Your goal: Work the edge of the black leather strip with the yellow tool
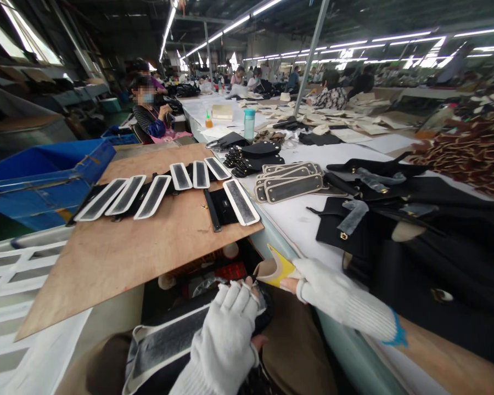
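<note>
In white fingerless gloves, both my hands work low in the head view. My left hand (pixel 226 329) lies over a black bag piece (pixel 168 340) with a grey, white-edged panel, its fingers curled round the far end. This piece rests across my lap, partly hidden under the hand. To the right, my right hand (pixel 313 280) pinches a thin yellow curved sheet (pixel 283 267) with a beige part on its left. The sheet's lower tip comes close to my left fingertips; whether they touch it, I cannot tell.
A wooden board (pixel 148 252) ahead carries several black pieces with white-edged panels (pixel 152 197). On the white table stand stacked grey strips (pixel 292 184), black bag parts (pixel 346 219) and a teal bottle (pixel 249 125). A blue bin (pixel 45 181) is at left; a co-worker (pixel 148 112) sits beyond.
</note>
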`<move>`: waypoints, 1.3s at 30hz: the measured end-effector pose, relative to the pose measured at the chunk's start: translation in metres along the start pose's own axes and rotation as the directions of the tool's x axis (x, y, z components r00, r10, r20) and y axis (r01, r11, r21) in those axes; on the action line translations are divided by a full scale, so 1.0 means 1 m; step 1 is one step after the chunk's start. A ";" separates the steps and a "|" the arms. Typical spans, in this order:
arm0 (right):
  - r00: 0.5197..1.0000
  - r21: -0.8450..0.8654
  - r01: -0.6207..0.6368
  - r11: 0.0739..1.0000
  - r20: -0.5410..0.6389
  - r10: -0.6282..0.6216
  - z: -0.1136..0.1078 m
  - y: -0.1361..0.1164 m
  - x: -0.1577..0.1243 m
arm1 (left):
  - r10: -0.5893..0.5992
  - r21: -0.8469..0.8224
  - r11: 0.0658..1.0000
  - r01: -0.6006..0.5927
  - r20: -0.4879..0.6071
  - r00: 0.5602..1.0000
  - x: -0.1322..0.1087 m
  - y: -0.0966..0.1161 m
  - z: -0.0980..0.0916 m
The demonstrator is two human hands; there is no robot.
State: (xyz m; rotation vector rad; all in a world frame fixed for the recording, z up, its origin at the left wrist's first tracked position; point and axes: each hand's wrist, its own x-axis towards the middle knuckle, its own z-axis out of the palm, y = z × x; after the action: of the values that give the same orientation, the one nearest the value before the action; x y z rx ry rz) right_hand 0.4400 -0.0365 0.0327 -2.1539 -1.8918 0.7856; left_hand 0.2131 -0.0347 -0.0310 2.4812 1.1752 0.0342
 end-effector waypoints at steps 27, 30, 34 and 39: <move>0.671 -0.673 0.595 0.440 0.114 -0.733 -0.021 -0.046 0.002 | 0.033 -0.032 0.999 -0.035 -0.050 0.998 0.001 0.008 -0.011; 0.730 -0.663 0.510 0.549 -0.004 -0.684 -0.007 -0.029 0.000 | 0.034 -0.002 0.999 -0.034 -0.059 0.998 0.000 0.009 -0.009; 0.807 -0.557 0.395 0.731 -0.170 -0.566 0.010 0.001 0.001 | 0.083 0.062 0.995 -0.078 -0.087 0.993 0.001 0.008 -0.002; 0.877 -0.441 0.269 0.856 -0.255 -0.407 0.014 0.029 0.001 | 0.120 0.128 0.986 -0.108 -0.088 0.989 0.001 0.004 0.005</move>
State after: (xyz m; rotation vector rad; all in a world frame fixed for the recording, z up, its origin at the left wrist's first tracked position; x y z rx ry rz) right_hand 0.4585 -0.0438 0.0070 -1.8823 -2.2813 -0.0497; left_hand 0.2171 -0.0382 -0.0348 2.6805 1.1014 0.1170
